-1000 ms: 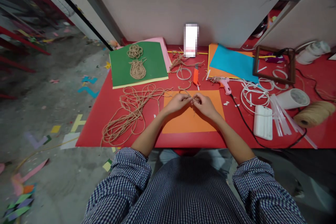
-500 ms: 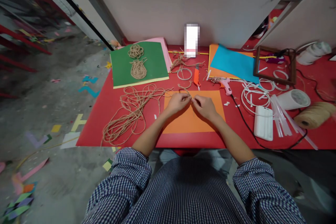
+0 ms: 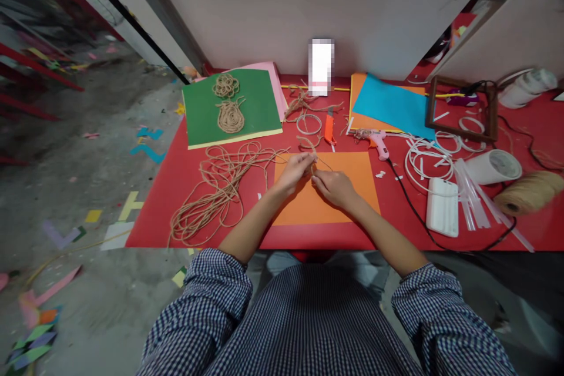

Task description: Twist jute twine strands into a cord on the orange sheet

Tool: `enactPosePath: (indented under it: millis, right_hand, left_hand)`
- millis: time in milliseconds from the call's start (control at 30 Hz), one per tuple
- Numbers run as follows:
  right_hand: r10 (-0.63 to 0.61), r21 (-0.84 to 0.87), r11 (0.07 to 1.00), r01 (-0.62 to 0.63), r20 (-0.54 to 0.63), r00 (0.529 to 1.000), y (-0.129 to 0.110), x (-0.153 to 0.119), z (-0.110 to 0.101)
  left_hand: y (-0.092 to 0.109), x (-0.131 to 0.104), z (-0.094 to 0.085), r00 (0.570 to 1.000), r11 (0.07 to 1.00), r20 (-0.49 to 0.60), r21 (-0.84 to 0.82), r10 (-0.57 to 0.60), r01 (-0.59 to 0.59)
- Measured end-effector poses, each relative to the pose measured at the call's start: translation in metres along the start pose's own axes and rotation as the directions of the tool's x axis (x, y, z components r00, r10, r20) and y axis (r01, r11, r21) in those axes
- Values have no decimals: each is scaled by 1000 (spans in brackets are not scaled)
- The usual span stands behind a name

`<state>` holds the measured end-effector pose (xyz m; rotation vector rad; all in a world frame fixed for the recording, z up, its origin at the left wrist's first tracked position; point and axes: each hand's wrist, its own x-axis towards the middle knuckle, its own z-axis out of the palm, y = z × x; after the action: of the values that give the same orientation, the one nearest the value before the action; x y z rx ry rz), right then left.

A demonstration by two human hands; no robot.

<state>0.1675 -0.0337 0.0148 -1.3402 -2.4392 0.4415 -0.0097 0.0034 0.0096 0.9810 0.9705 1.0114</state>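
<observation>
Over an orange paper sheet (image 3: 352, 188) on the red table (image 3: 176, 188), my left hand (image 3: 294, 170) and my right hand (image 3: 333, 185) meet with fingers pinched on a thin strand of jute twine (image 3: 308, 145). The strand curls away past my left fingertips toward the back. A loose heap of the same twine (image 3: 220, 182) lies left of the orange sheet. My right hand rests lower, on the sheet, close to the left hand.
A green sheet (image 3: 255, 106) with coiled twine shapes lies back left. An orange cutter (image 3: 328, 127), a pink glue gun (image 3: 376, 142), white rings (image 3: 427, 158), a white box (image 3: 443, 205), a tape roll (image 3: 493, 165), a twine spool (image 3: 526, 192), blue paper (image 3: 392, 107) and a wooden frame (image 3: 462, 107) sit around.
My right hand has dropped down and to the left onto the orange sheet. My left hand shifted slightly left with the twine.
</observation>
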Motion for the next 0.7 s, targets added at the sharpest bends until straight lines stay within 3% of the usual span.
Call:
enactPosePath:
  millis: [100,200,300,367,400,433,500,567,700]
  right_hand:
    - [44,211,978,5,-223,974,-3,-1,-10]
    - [226,464,885,-32,-368,902,-2,2,-11]
    - [360,743,663,-90,-212,908,6,7,-2]
    - [357,845,517,-138,-66,932,11,10,4]
    - [350,857,492,-153,-34,936,12,10,5]
    - [343,846,509,-159,-30,939,12,10,5]
    - [332,766,626,-149,-88,939,11,9,3]
    - [312,669,729,-145,-137,940,9,8,-3]
    - [318,642,746,-176,-112,941,9,7,-9]
  left_hand:
    - [-2,2,-1,993,978,-30,179,114,-107]
    - [-3,2,-2,979,900,6,391,204,-191]
    - [-4,-1,0,964,782,59,573,259,-245]
    - [-5,-3,2,952,688,111,668,287,-285]
    - [-5,-3,3,946,641,137,706,294,-301]
    - [-6,-4,3,942,597,159,739,295,-312]
    - [-5,-5,4,942,535,182,785,284,-313]
    - [-4,-6,4,944,525,186,794,271,-307]
    - [0,-9,3,947,574,191,758,259,-310]
